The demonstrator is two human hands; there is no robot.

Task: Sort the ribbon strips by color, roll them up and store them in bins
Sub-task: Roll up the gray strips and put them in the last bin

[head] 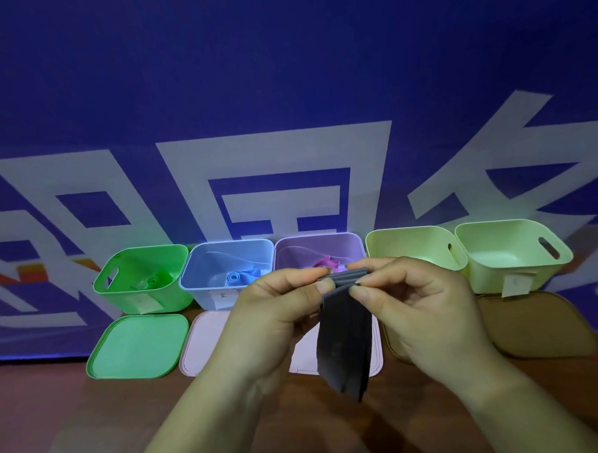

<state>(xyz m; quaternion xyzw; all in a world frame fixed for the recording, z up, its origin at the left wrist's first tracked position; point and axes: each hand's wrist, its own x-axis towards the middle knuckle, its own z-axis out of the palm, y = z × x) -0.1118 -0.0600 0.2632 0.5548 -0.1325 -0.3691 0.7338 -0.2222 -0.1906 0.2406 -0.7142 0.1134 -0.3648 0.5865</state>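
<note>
A dark grey ribbon strip [343,337] hangs in front of me, its top end partly rolled. My left hand [277,316] pinches the roll's left side and my right hand [417,310] pinches its right side, above the table's middle. Behind them stands a row of bins: a green bin [122,292] with a green roll [154,280], a blue bin [204,288] with a blue roll [241,276], a purple bin [285,252] with a pink roll [326,262], and two pale yellow-green bins [394,246] [519,271].
Lids lie flat in front of the bins: a green lid [136,346], two pink lids [203,347] [373,356] and two brown lids [535,325] [390,338]. A blue banner with white characters [285,107] covers the table's back and the wall. Brown tabletop [76,424] lies near me.
</note>
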